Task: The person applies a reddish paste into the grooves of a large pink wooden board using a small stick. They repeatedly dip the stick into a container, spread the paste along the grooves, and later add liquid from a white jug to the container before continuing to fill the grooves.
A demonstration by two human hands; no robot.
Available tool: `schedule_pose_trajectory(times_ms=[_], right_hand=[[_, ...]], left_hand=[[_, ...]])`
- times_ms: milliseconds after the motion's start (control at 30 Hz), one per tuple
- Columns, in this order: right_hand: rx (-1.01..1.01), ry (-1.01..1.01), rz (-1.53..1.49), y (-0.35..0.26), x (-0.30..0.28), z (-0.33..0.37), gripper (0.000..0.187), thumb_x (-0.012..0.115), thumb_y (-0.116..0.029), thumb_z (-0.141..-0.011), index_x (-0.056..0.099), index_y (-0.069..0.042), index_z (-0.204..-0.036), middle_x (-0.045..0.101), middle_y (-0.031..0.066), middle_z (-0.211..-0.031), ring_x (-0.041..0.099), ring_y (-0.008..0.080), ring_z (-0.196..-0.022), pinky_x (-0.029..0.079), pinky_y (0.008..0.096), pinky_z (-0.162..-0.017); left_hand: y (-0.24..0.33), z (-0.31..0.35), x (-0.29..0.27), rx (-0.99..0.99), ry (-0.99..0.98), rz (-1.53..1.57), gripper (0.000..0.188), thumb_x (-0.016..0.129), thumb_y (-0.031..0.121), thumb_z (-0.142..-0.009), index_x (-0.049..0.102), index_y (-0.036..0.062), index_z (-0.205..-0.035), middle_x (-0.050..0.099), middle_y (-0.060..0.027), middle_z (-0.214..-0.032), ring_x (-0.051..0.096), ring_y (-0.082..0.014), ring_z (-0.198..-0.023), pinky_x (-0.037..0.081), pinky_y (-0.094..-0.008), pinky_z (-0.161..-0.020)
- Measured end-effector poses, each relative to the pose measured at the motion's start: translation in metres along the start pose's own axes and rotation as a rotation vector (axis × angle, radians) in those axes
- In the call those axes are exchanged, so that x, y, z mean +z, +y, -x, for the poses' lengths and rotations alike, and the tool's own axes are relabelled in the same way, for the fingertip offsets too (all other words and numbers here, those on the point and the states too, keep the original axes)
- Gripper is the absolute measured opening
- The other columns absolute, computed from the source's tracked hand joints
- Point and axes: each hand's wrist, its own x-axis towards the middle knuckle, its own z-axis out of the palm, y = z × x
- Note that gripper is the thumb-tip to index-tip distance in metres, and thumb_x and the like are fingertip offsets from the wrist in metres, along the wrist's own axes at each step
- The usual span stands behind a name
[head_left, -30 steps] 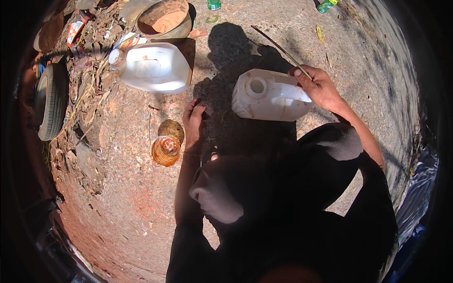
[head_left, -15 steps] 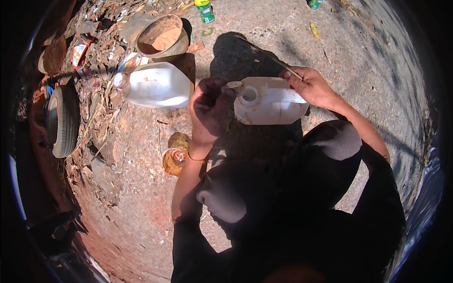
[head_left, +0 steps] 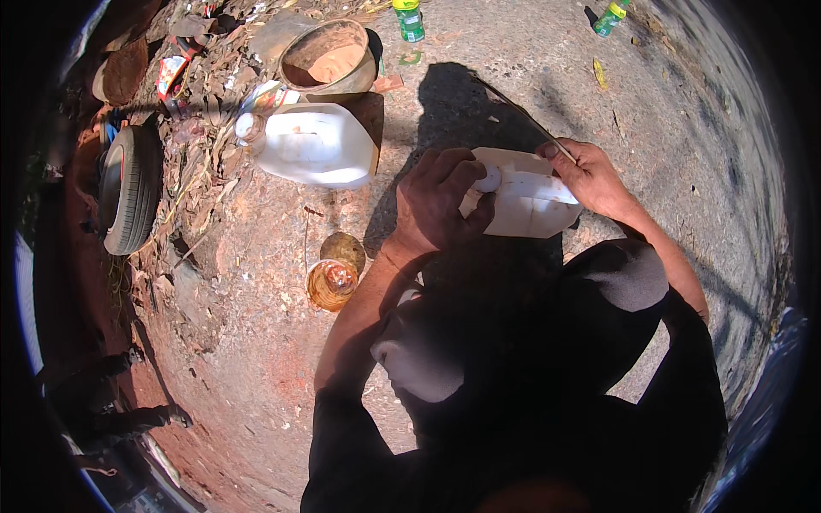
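Sunlit ground (head_left: 248,342); left hand (head_left: 438,197) grips cap (head_left: 489,179) at jug (head_left: 530,215) (right hand (head_left: 596,181), stick (head_left: 539,129)).

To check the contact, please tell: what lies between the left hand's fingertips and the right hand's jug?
In the head view, a round white cap lies between the left hand and the jug; its tightness cannot be told.

The left hand (head_left: 440,197) is now reaching to the jug (head_left: 534,209) instead of hovering apart from it, its fingers curling about the neck end. The white cap (head_left: 489,178), tilted beside the open mouth half a second ago, is now covering it.
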Motion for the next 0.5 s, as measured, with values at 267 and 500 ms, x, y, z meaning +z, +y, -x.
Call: schedule_pose_trajectory(times_ms=[267,500], right_hand=[[0.018,0.022,-0.117,0.024,0.005,-0.008,0.045,0.052,-0.037,-0.11,0.067,0.005,-0.111,0.065,0.0089,-0.093,0.054,0.0166,-0.087,0.046,0.0347,-0.08],[-0.213,-0.02,-0.035,0.042,0.006,-0.018,0.049,0.045,-0.039,-0.111,0.067,0.005,-0.115,0.06,0.0123,-0.089,0.051,0.0201,-0.078,0.043,0.0361,-0.074]], left_hand=[[-0.003,0.006,0.005,0.129,0.165,0.071,0.035,0.076,0.02,-0.057,0.063,0.0084,-0.087,0.064,-0.0114,-0.102,0.06,-0.0343,-0.092,0.051,-0.045,-0.072],[-0.011,0.008,0.013,0.138,0.205,0.182,0.037,0.078,0.024,-0.058,0.066,0.0081,-0.088,0.064,-0.012,-0.099,0.06,-0.0371,-0.095,0.049,-0.0488,-0.078]])
